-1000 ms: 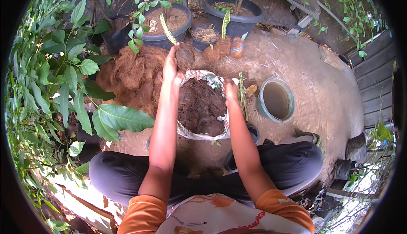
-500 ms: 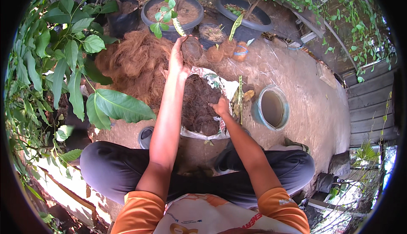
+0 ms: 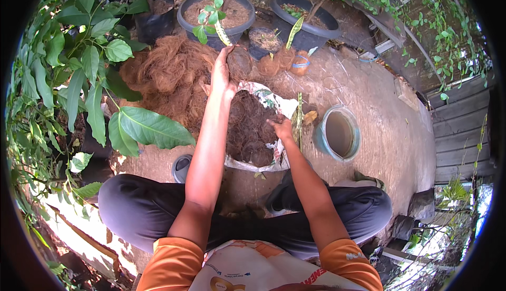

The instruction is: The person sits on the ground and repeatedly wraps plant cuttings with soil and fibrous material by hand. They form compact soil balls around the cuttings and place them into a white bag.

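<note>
Brown coir fills the sack [image 3: 274, 99] between your knees. Your left hand [image 3: 221, 77] stretches far out, fingers closed on a husk clump [image 3: 240, 62] at the sack's far rim. Your right hand [image 3: 282, 127], bent in, grips the near right edge. Three pots [image 3: 211, 30] stand beyond, one bucket [image 3: 337, 133] beside.

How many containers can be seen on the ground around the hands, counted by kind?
Dark round plant pots: 4 (large pot with leafy plant, large pot at the back, small pot, black pot at left)
Blue-green bucket: 1
Open sack of dark fibre, touched by right hand: 1
Total: 6
</note>
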`<control>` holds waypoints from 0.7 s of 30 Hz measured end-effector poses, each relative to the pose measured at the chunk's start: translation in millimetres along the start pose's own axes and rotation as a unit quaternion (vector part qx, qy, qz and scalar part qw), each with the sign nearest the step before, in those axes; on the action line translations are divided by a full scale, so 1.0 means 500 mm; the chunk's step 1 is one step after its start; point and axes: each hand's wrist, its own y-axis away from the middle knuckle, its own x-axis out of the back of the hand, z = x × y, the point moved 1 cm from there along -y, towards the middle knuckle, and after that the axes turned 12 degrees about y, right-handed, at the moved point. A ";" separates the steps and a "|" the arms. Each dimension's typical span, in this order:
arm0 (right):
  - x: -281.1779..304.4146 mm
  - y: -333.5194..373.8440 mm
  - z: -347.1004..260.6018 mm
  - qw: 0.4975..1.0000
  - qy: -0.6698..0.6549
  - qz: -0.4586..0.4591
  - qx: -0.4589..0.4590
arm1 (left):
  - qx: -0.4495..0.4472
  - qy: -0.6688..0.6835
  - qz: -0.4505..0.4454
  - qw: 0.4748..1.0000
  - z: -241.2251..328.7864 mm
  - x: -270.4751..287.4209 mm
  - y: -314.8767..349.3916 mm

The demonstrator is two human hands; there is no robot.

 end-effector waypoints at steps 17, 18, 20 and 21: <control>-0.026 0.028 -0.008 0.995 0.061 0.057 0.050 | 0.021 -0.006 0.054 0.998 0.032 0.042 0.007; -0.027 0.021 -0.010 0.996 0.007 0.058 0.073 | 0.012 0.011 0.048 0.999 0.040 0.057 0.003; -0.036 -0.014 0.006 0.987 -0.152 -0.004 0.054 | 0.006 0.016 0.034 0.999 0.042 0.056 0.006; -0.050 0.016 -0.042 0.978 -0.200 -0.052 0.015 | -0.014 0.013 0.039 0.999 0.068 0.079 0.016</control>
